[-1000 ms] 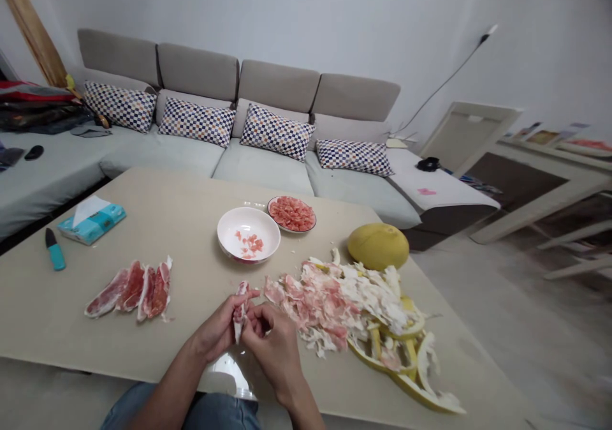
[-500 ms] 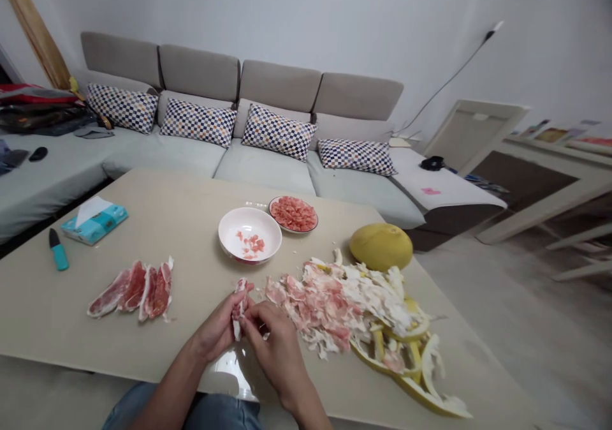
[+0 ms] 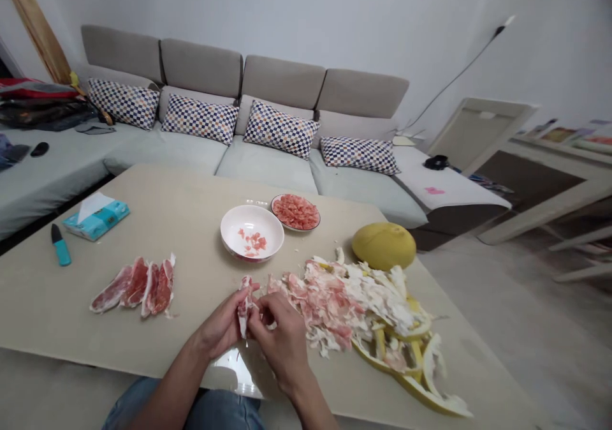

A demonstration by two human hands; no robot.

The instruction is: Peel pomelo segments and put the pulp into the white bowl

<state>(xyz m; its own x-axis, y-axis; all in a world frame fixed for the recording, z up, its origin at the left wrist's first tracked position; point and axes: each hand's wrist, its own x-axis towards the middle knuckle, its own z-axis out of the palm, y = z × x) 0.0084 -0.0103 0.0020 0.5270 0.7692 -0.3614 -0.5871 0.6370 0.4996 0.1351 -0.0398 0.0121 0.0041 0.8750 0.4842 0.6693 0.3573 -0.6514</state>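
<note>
My left hand (image 3: 218,325) and my right hand (image 3: 280,341) meet above the table's near edge, both pinching a pale pink pomelo segment (image 3: 245,305) with white membrane on it. Just to the right of my right hand spreads a heap of pink pulp and white pith (image 3: 342,299), with yellow rind strips (image 3: 406,369) beneath its far side. A whole peeled-looking yellow pomelo (image 3: 384,246) sits behind the heap. A white bowl (image 3: 234,222) holds a few pink bits, and a plate (image 3: 295,212) is full of pink pulp. Several peeled segments (image 3: 138,288) lie at my left.
The beige table (image 3: 57,309) also carries a blue tissue box (image 3: 95,218) and a teal-handled knife (image 3: 60,245) at the left. A grey sofa (image 3: 268,171) with checked cushions stands behind it. My jeans show below the near edge.
My fingers have shifted on the segment, and my right hand sits closer to it. The whole view has drifted slightly as my head moved. The table items have stayed in place.
</note>
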